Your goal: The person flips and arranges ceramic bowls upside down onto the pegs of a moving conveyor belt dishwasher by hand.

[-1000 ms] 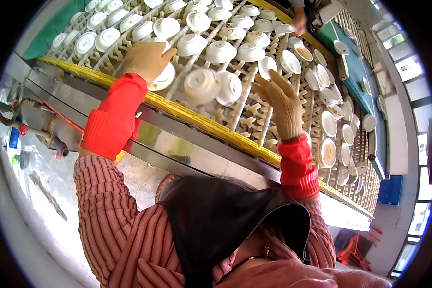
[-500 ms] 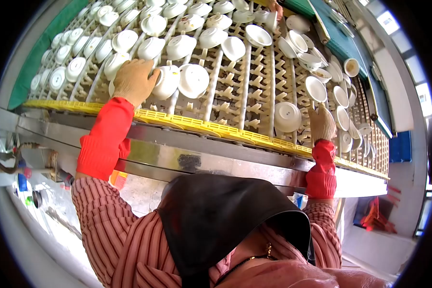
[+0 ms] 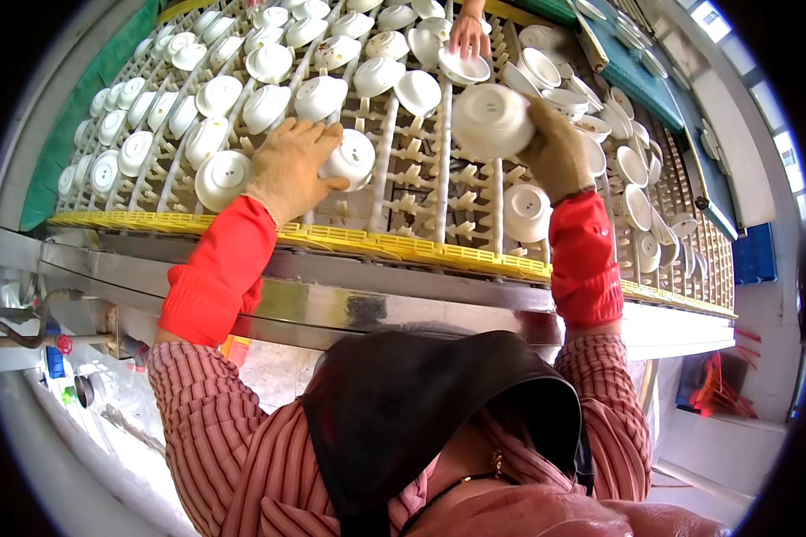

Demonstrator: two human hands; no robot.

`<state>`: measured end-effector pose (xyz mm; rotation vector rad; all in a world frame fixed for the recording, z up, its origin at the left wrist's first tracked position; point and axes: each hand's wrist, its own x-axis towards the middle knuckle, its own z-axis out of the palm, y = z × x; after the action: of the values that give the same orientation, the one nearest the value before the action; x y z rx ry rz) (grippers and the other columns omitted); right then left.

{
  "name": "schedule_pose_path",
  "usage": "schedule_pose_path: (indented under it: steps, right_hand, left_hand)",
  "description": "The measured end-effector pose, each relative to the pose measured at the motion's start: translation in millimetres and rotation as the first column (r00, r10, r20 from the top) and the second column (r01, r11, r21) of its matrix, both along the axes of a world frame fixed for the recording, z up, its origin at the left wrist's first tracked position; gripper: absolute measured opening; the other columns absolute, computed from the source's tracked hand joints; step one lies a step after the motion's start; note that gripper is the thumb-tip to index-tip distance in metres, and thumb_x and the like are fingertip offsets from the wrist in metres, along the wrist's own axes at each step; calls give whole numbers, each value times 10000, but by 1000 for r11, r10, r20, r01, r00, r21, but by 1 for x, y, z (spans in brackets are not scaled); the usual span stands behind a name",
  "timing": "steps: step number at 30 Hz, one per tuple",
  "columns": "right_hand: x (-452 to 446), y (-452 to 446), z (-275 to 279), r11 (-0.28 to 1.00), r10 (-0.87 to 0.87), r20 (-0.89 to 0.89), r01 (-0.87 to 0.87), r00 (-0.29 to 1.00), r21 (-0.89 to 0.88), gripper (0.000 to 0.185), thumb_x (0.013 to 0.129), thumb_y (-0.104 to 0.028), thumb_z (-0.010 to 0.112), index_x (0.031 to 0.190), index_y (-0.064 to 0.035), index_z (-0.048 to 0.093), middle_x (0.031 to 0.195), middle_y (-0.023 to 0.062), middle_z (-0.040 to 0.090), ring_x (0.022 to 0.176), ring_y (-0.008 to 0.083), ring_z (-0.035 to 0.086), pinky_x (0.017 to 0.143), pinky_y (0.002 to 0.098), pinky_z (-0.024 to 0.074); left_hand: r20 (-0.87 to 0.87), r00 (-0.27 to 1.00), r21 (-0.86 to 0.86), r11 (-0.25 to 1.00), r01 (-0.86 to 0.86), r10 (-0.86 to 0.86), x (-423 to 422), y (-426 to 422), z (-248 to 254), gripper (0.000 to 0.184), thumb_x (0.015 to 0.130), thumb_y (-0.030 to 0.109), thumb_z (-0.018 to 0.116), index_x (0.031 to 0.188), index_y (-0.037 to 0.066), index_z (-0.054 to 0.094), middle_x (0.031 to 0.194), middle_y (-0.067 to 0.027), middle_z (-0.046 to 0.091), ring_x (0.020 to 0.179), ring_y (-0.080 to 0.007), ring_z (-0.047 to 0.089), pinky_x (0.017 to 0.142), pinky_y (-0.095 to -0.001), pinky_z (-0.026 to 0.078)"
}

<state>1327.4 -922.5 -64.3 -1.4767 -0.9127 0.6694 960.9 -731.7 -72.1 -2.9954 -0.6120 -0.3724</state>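
My right hand (image 3: 560, 152), in a tan glove, grips the right edge of a white bowl (image 3: 491, 121). That bowl is raised above the rack, underside facing me, and blurred by motion. My left hand (image 3: 294, 168), also gloved, is closed with thumb and fingers around the left side of another white bowl (image 3: 349, 161) at the rack's near side. Just left of this hand an upturned bowl (image 3: 222, 181) leans on the pegs. Below the raised bowl sits one more white bowl (image 3: 527, 213), its base facing me. The left palm side is hidden.
Many white bowls stand in rows on the pegged conveyor (image 3: 412, 179), which has a yellow near edge (image 3: 385, 243). Dishes (image 3: 634, 166) crowd its right part. Another person's bare hand (image 3: 468, 36) touches a bowl (image 3: 464, 66) at the far side. A green belt (image 3: 640, 85) runs upper right.
My right hand has moved up and left and now carries a bowl. My left hand has shifted right to a bowl. Several racked bowls have slid leftward. The other person's hand has come farther in.
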Motion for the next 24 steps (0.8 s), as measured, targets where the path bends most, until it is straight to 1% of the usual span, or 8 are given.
schedule_pose_path:
  steps: [2, 4, 5, 8, 10, 14, 20, 24]
  right_hand:
    - [-16, 11, -10, 990, 126, -390, -90, 912, 110, 298, 1124, -241, 618, 1215, 23, 723, 1101, 112, 781, 915, 214, 819, 769, 348, 675]
    - [-5, 8, -21, 977, -178, 134, 191, 975, -95, 349, 1091, -231, 632, 1319, 12, 737, 1133, 118, 808, 991, 255, 823, 882, 355, 659]
    - [22, 0, -39, 976, -180, 559, 217, 809, -1, 434, 1061, -278, 668, 1387, 6, 710, 1193, 145, 809, 1061, 306, 809, 949, 394, 634]
    - [58, -29, -35, 869, -127, 916, 487, 381, -82, 789, 967, -495, 751, 1594, -48, 576, 1454, 239, 715, 1330, 412, 692, 1120, 484, 538]
    - [80, -52, -38, 813, -76, 945, 569, 318, -126, 777, 975, -511, 752, 1572, -34, 613, 1505, 232, 690, 1372, 405, 673, 1161, 480, 518]
    - [122, -76, -49, 711, 112, 856, 562, 504, -424, 627, 1017, -593, 617, 1249, -30, 767, 1193, 303, 759, 1130, 494, 719, 991, 573, 558]
    - [153, -51, -64, 631, 140, 847, 613, 513, -476, 555, 1006, -557, 693, 1301, -94, 773, 1154, 252, 793, 1107, 451, 756, 983, 551, 583]
    - [152, -52, -42, 979, 82, 859, 120, 505, -164, 388, 1093, -333, 684, 1391, -87, 721, 1156, 227, 797, 1078, 389, 781, 922, 451, 615]
  left_hand:
    - [28, 1000, 21, 1000, 1, -1, -2, 4, -5, 688, 894, 371, 860, 1434, -10, 671, 1353, -180, 731, 1271, -369, 650, 1165, -460, 487]
    - [61, 998, 18, 1000, -25, 24, -3, 1, -5, 675, 897, 362, 857, 1430, -12, 677, 1370, -187, 732, 1279, -378, 652, 1164, -466, 490]
    - [75, 996, 6, 999, -45, 44, -1, -1, -4, 668, 900, 358, 855, 1426, -14, 681, 1374, -191, 732, 1282, -382, 654, 1164, -469, 492]
    - [100, 993, -32, 998, -60, 63, 9, -7, -5, 629, 920, 359, 841, 1398, -24, 696, 1365, -198, 735, 1281, -394, 659, 1161, -480, 500]
    - [120, 993, -46, 999, -11, 16, 23, -14, -4, 610, 937, 377, 829, 1373, -30, 704, 1350, -203, 736, 1281, -399, 660, 1159, -484, 503]
    - [121, 982, -62, 987, 150, -142, 67, -39, -5, 578, 942, 460, 804, 1248, -24, 724, 1200, -196, 718, 1172, -378, 669, 1099, -474, 523]
    - [193, 837, 32, 856, 516, -511, 176, -120, 2, 606, 907, 513, 807, 1227, 2, 746, 1144, -143, 716, 1107, -300, 657, 1051, -454, 525]
    - [216, 748, 206, 778, 593, -627, 248, -168, -33, 617, 839, 535, 847, 1217, 55, 760, 1201, -102, 728, 1149, -290, 664, 1158, -454, 497]
